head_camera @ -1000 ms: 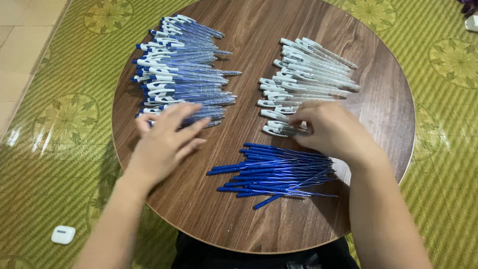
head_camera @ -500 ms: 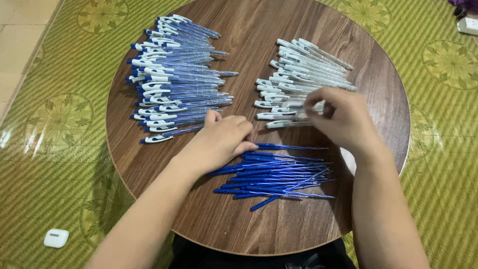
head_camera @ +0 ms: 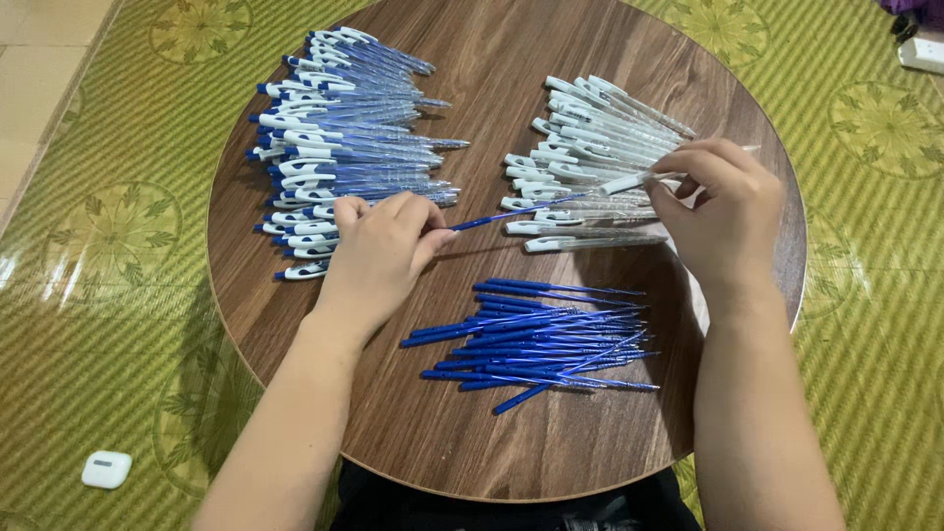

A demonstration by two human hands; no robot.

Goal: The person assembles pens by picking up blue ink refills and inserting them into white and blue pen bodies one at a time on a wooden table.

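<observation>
Both forearms reach in over the round wooden desk point(head_camera: 295, 324), the left hand point(head_camera: 379, 251) curled and pinching a blue refill point(head_camera: 511, 212) at its left end while the right hand point(head_camera: 723, 211) grips a clear pen barrel point(head_camera: 639, 180), both lying roughly left-right, tilted slightly up rightward, above the loose refill pile point(head_camera: 541, 339)

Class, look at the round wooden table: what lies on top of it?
On the round wooden table lie assembled pens, clear barrels and blue refills. The hands hide parts of the piles.
</observation>
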